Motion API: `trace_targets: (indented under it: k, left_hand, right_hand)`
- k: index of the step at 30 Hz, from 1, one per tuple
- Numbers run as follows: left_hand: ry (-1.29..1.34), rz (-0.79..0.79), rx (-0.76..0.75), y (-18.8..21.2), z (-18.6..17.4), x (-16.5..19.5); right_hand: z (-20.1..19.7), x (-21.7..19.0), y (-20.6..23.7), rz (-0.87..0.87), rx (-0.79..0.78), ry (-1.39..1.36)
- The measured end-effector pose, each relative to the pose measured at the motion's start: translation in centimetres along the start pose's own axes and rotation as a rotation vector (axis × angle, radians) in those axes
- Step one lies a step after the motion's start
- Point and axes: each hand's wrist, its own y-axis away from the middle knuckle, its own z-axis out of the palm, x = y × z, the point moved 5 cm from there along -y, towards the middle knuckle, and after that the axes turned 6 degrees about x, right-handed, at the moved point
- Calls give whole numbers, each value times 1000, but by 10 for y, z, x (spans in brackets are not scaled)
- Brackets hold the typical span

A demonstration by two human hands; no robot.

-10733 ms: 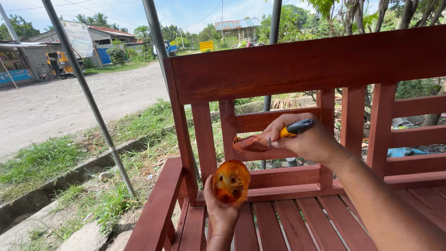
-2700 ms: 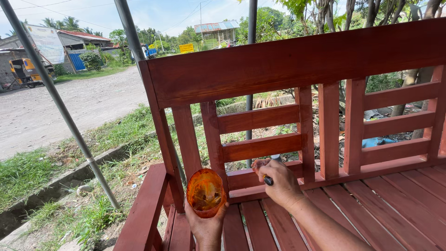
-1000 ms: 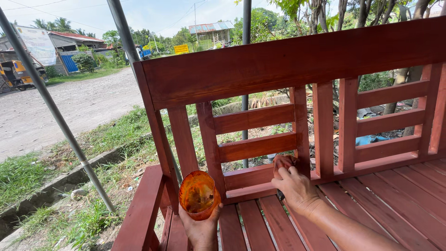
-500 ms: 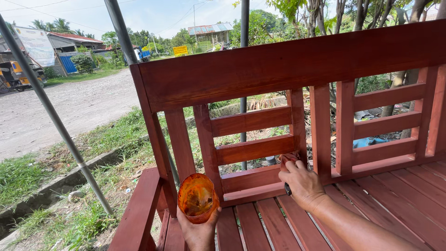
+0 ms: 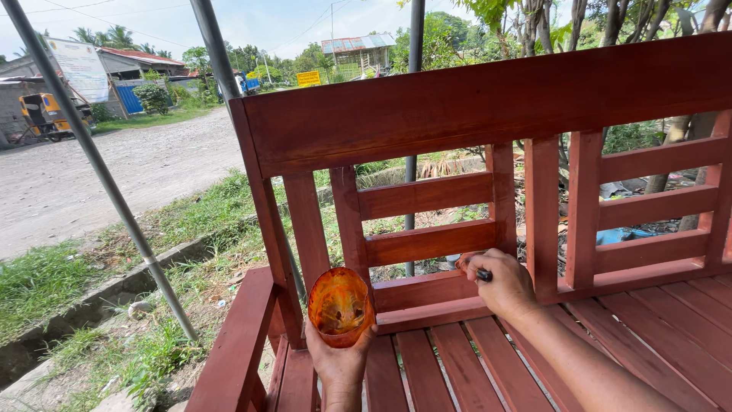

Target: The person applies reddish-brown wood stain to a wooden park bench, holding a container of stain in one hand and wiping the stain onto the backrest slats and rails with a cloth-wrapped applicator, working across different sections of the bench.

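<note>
Outdoors, bright sun, blue sky w/ thin cloud. Grey metal poles (image 5: 99,164) slant up at left. Gravel road (image 5: 114,175) runs past grass (image 5: 38,278) and a concrete ditch edge. Tin-roofed houses (image 5: 126,61), palms, trees (image 5: 610,23) behind.

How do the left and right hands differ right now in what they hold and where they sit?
The left hand cups an orange-stained cup upright, clear of the wood; the right hand grips a dark-handled tool against the bench back. The left hand sits lower and nearer the armrest; the right sits by the lower rail. Both are closed on something.
</note>
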Motion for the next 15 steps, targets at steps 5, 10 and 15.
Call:
trace_targets:
  k: [5,10,15]
  left_hand:
    - [60,-96,-23,-2,-4,1]
    - [-19,-58,3,-4,-10,3]
    - [-26,-55,5,-9,-12,-3]
  right_hand:
    - [35,-64,9,-164,-62,-236]
    - [71,-128,26,-310,-176,-245]
    - [54,-101,31,-224,-12,-535]
